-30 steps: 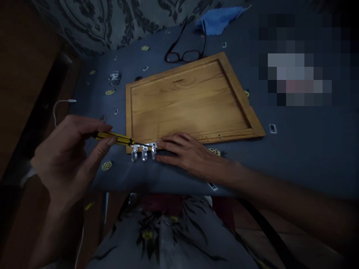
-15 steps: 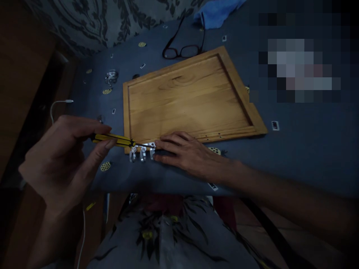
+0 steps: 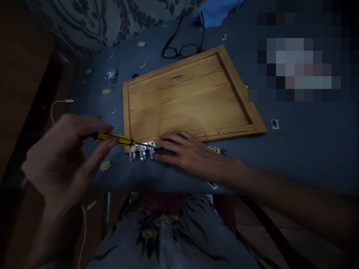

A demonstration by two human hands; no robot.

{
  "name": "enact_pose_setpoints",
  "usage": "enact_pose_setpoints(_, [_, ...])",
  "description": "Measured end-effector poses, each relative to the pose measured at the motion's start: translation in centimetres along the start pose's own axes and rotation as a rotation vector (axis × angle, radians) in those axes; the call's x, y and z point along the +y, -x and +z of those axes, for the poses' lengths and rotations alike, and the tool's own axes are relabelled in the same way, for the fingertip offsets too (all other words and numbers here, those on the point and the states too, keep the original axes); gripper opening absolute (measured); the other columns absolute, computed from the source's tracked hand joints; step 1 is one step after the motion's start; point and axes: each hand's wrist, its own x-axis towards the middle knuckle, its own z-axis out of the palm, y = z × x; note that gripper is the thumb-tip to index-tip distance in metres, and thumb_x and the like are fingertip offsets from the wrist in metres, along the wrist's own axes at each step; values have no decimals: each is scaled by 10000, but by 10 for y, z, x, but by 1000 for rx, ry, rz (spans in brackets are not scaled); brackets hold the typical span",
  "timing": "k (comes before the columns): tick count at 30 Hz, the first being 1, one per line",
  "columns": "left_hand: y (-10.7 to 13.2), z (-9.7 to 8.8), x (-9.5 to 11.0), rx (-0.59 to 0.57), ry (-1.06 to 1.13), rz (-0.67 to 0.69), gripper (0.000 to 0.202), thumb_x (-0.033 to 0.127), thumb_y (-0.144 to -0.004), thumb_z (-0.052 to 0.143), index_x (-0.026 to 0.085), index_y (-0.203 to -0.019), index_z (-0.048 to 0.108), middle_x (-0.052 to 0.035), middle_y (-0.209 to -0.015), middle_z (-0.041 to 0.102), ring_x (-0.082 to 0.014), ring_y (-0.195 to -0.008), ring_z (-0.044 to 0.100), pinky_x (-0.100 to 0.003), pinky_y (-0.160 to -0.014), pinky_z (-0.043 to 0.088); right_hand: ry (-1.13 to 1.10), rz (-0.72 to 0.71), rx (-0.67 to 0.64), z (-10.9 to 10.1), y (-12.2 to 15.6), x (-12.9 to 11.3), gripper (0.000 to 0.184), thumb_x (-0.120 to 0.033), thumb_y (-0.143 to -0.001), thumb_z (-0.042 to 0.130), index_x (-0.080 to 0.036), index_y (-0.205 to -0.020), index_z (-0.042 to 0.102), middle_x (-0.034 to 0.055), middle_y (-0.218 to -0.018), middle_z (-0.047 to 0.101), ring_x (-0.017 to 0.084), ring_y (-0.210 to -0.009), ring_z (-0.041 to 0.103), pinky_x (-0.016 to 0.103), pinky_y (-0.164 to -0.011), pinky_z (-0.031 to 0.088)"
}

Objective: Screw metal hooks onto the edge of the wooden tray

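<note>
Left hand (image 3: pixel 66 155): grip clamped on screwdriver (image 3: pixel 122 140), tip at metal hooks (image 3: pixel 143 149). Right hand (image 3: pixel 192 152) on panel (image 3: pixel 182 97), near side, grip apart.

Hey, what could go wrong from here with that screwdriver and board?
The screwdriver in the left hand points toward the right hand, so a slip might jab it. The tool could also skid off the metal pieces and scratch the wooden board. If pushed back, the board might bump the eyeglasses behind it.
</note>
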Motion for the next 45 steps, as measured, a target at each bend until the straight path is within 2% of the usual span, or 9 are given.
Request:
enact_pose_setpoints(5, [-4,-2,2,-27,-33,1,269,209,-805,770,416,-977,768,1,-874,741,-296,-818,673,-530,-688,504,-10,-9,22,1,1,0,304,-199,-1067,476,-215,-1316,649,98,-1353,676,257,-1259,540,438,-1010,455])
enact_pose_setpoints(9, [-10,-7,3,-115,-35,-9,180,240,-832,757,371,-956,766,15,-893,743,-262,-839,687,-473,-715,529,-11,0,28,1,1,0,306,-218,-1079,450,-221,-1307,654,86,-1357,674,252,-1260,541,427,-1029,451])
enact_pose_setpoints(18, [-8,0,0,-333,3,84,311,155,-954,571,328,-1176,704,31,-992,728,-185,-929,693,-346,-819,550,-21,-5,9,2,2,1,311,-209,-1063,487,-218,-1329,648,105,-1380,665,266,-1278,543,456,-1029,452])
enact_pose_setpoints(21, [-4,3,0,-300,7,51,285,156,-962,578,312,-1159,712,33,-1007,742,-169,-934,703,-308,-825,553,-41,-8,15,2,2,1,316,-205,-1058,494,-212,-1332,651,107,-1375,668,272,-1278,538,454,-1031,445])
enact_pose_setpoints(28, [-7,1,-5,-65,-37,54,284,171,-882,716,299,-1133,757,27,-1005,760,-193,-893,713,-339,-788,539,-42,-4,29,3,2,1,309,-223,-1067,473,-209,-1306,668,104,-1356,678,274,-1259,545,451,-1012,450])
enact_pose_setpoints(34, [-20,10,-13,-87,-235,182,198,232,-960,656,264,-1130,752,-11,-941,754,-197,-846,705,-353,-779,549,-27,-4,17,1,1,1,295,-223,-1058,496,-209,-1295,672,99,-1348,686,272,-1236,562,444,-995,467])
enact_pose_setpoints(37, [-27,24,-25,-68,-110,172,226,237,-922,733,268,-1145,741,19,-922,742,-156,-754,679,-318,-707,551,-32,-6,8,-1,0,1,283,-244,-1060,496,-206,-1271,681,101,-1329,692,280,-1223,574,451,-988,474])
enact_pose_setpoints(40, [-32,42,-40,-64,209,95,271,279,-849,839,246,-1103,751,17,-947,742,-142,-783,682,-293,-686,535,-11,-2,4,-2,-1,0,276,-223,-1056,503,-215,-1264,684,101,-1329,693,269,-1224,572,445,-986,473])
enact_pose_setpoints(45, [-29,62,-37,-193,507,-81,134,366,-954,727,254,-1025,747,-2,-906,752,-166,-855,724,-316,-774,574,14,2,17,-1,-1,-1,288,-197,-1053,499,-220,-1279,677,99,-1348,688,265,-1233,566,440,-996,468])
